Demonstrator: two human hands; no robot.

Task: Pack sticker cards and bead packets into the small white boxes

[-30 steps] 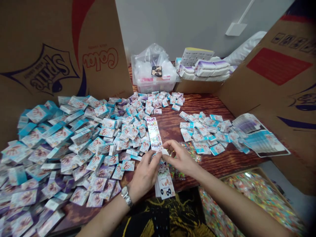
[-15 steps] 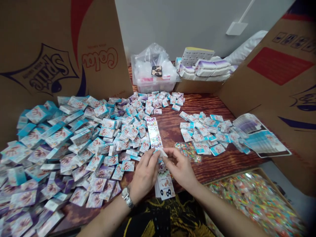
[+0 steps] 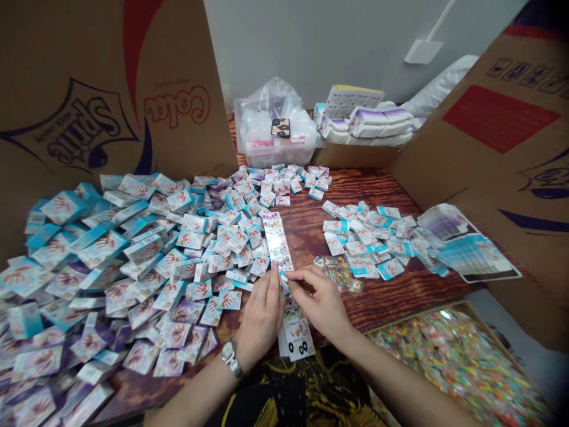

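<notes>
Both hands meet over a long printed paper strip [image 3: 279, 243] with rows of coloured pictures. Between the fingertips is a small white and blue carton [image 3: 283, 286], mostly covered by the fingers. My left hand [image 3: 261, 311], with a watch on its wrist, closes on the carton's left side. My right hand [image 3: 320, 303] pinches it from the right with thumb and forefinger. Below the hands lies a stack of printed leaflets [image 3: 299, 339] near the table edge. A small clear bag of colourful pieces [image 3: 340, 273] sits just right of my right hand.
A large heap of small cartons [image 3: 133, 255] covers the left of the table [image 3: 306, 231]; a smaller carton pile [image 3: 368, 237] is at right. Flat cartons [image 3: 471, 243] lie beyond it. A box of colourful bags [image 3: 453, 356] stands front right. Cardboard boxes [image 3: 178, 47] flank the table.
My right fingers have shifted slightly left and lower on the carton, and my left fingers have straightened somewhat. The white flap seen between the fingers earlier no longer stands out. The view has shifted slightly.
</notes>
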